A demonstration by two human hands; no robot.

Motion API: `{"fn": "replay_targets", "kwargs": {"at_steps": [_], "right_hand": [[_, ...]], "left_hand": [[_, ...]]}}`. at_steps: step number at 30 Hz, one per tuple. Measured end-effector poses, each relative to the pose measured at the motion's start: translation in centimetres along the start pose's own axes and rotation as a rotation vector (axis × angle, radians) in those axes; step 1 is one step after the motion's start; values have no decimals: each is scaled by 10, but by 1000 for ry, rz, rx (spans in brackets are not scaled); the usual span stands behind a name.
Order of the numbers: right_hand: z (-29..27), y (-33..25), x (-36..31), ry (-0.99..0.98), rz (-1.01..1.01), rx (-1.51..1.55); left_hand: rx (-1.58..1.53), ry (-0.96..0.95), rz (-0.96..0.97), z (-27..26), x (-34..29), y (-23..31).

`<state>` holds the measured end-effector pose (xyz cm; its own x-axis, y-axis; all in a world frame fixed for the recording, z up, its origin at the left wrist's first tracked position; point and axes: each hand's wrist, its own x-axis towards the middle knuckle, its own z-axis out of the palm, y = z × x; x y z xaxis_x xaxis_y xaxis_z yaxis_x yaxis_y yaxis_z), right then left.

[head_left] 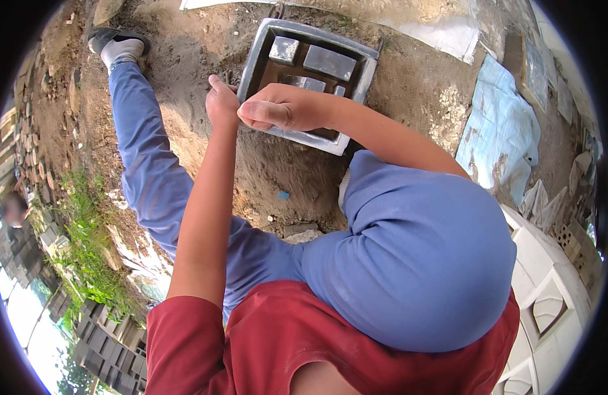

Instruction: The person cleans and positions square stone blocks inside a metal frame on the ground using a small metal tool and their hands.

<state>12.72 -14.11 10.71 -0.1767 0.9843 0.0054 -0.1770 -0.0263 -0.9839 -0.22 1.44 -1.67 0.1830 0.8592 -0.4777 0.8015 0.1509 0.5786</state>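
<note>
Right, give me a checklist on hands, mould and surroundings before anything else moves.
1. Left hand beside the mould's left edge: ok.
2. Right hand at the mould's near-left corner: ok.
3. Firm grip on the mould: cannot tell; fingers partly hidden.
4. Mould level: cannot tell from this single view.
5. Left foot clear of the mould: ok.
6. Blue sheet clear of the mould: ok, off to the right.

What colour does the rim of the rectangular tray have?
The rim is grey; head view shows it.
</note>
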Motion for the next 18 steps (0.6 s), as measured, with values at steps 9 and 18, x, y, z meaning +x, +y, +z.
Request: {"fn": "replay_targets", "kwargs": {"at_steps": [9,18], "right_hand": [[-4,-11,-14,10,0,-60],[-11,-23,-33,2,-43,-73]], "left_hand": [[10,54,-30,-3,-17,17],[-4,61,-3,1,-15,18]]}}
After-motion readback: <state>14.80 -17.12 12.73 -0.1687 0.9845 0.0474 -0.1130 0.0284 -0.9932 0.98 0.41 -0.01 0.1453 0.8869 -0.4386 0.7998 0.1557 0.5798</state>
